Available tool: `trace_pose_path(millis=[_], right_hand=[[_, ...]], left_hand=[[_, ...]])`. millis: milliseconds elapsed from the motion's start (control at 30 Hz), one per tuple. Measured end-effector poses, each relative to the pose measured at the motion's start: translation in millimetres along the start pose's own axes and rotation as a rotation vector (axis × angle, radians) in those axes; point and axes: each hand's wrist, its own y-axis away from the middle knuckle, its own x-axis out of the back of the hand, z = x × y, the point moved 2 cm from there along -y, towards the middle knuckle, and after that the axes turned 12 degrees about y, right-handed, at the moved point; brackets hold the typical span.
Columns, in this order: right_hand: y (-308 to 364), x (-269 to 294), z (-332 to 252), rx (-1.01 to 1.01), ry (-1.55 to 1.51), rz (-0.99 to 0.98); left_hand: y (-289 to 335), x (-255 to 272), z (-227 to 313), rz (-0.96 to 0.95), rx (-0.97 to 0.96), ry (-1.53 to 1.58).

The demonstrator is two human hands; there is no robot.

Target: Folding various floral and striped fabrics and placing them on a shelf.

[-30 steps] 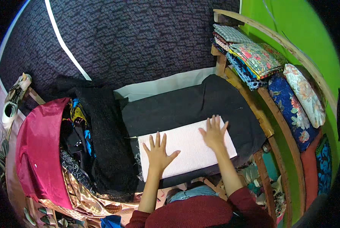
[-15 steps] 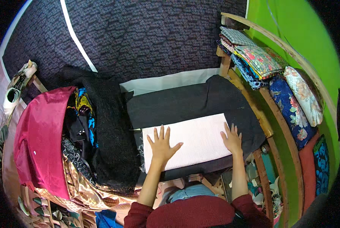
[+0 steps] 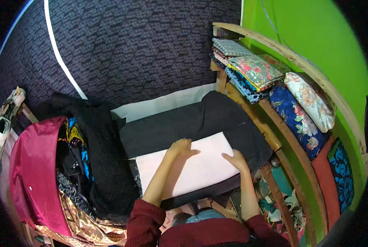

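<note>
A folded white cloth (image 3: 192, 173) with fine pale stripes lies flat on a dark cloth (image 3: 163, 133) in front of me. My left hand (image 3: 180, 148) is bent over its far edge, thumb stretched on top and fingers pressed together at the edge. At the right edge of the white cloth, my right hand (image 3: 236, 160) has its thumb on top; its other fingers are mostly hidden at the side. Both hands appear to grip the folded cloth by these edges.
Left of the cloth, a black fuzzy fabric (image 3: 110, 164) and a magenta satin fabric (image 3: 40, 168) are draped in a heap. Along the right, a wooden rack (image 3: 291, 136) holds folded floral fabrics (image 3: 260, 70). Dark patterned fabric (image 3: 143, 45) hangs behind, beside a green wall (image 3: 315, 33).
Both hands lay spread flat on the white cloth before. The left has slid to the far edge and its fingers have bent; the right has closed at the right edge. The view has shifted.
</note>
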Motion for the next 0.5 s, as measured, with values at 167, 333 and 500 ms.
trace_pose_path(millis=[167, 333, 500], right_hand=[[3, 4, -25, 0.056, -0.370, -0.162], [-2, 35, -68, 0.362, -0.369, -0.222], [-37, 49, -94, 0.389, -0.315, -0.334]], left_hand=[[-19, 3, -24, -0.436, -0.154, 0.458], [-31, 16, -16, -0.785, -0.123, 0.719], [-26, 48, -32, -0.711, -0.074, 0.872]])
